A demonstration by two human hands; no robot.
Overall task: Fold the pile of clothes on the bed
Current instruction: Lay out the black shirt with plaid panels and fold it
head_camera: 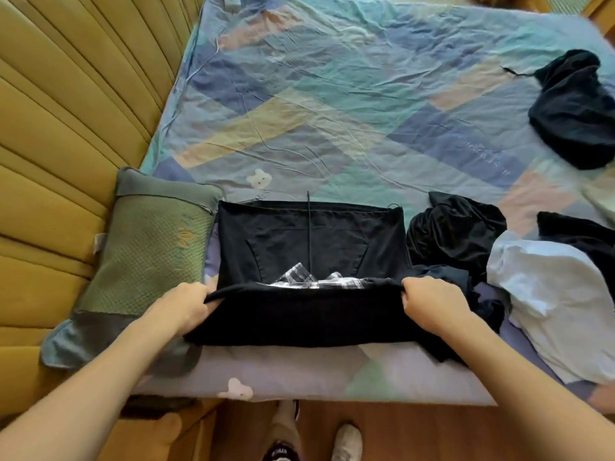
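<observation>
A black garment lies flat near the bed's front edge, its near half lifted into a fold. My left hand grips the fold's left corner and my right hand grips its right corner. A black-and-white checked cloth shows under the raised fold. To the right lies the unfolded pile: a crumpled black piece, a pale blue shirt and another dark piece. A dark navy garment lies crumpled far right on the bed.
A patchwork sheet in blue, teal and yellow covers the bed. A green pillow leans at the left against the padded yellow headboard. Wooden floor and my feet show below the bed's edge.
</observation>
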